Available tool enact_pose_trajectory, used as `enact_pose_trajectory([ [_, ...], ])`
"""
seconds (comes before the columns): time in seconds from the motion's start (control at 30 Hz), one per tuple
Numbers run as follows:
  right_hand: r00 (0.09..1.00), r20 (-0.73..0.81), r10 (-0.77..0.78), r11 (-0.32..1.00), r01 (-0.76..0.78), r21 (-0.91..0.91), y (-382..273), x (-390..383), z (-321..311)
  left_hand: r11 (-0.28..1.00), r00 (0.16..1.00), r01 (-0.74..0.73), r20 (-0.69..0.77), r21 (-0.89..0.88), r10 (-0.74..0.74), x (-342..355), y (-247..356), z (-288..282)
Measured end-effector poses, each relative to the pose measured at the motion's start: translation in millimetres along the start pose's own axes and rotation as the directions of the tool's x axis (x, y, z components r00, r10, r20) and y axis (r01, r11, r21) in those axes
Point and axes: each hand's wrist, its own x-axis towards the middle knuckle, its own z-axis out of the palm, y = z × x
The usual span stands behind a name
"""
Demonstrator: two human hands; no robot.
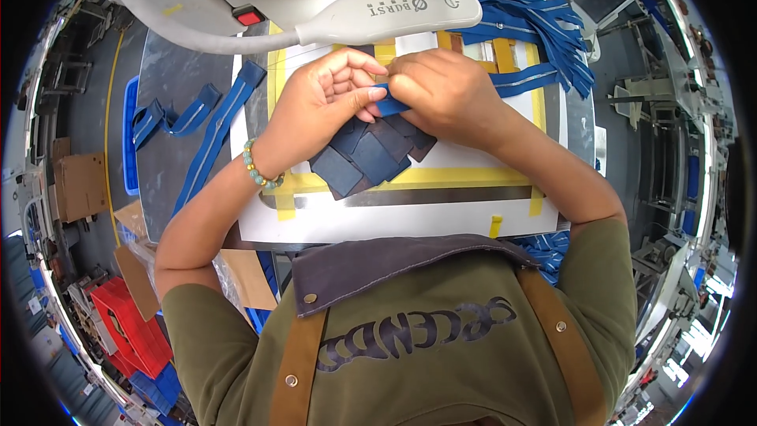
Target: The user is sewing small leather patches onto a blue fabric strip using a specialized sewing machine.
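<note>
My left hand (327, 99) is closed in a pinch, thumb against fingers, at the end of a blue piece of tape (386, 101). My right hand (445, 95) is curled tight on the same piece, right beside the left. A blue zipper strip (524, 79) comes out on the far side of my right hand and runs to the right; it looks like the same strip, but my fingers hide the join. Just below both hands lies a loose pile of dark blue and brownish flat patches (371, 156), overlapping each other.
Beyond my hands, a pale machine arm (386, 16) crosses the table. A bundle of blue zipper strips (544, 24) lies at the far right; other strips (221, 130) trail over the left edge. Yellow tape (418, 179) borders the white board (355, 219). A red crate (134, 327) stands lower left.
</note>
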Motion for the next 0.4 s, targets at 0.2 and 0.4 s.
enact_pose_trajectory([
  [0.2, 0.855, 0.406, 0.322, 0.732, -0.497, 0.466, 18.7, 7.8, -40.5, 0.985, 0.982, -0.123, -0.132, 0.118, 0.138, -0.9, -6.0, -0.8],
  [0.4, 0.561, 0.76, 0.327, 0.418, -0.808, 0.416, 76.9, -2.3, -88.6, 0.969, 0.969, -0.101, -0.198, 0.226, 0.148, 0.1, -4.7, -1.9],
])
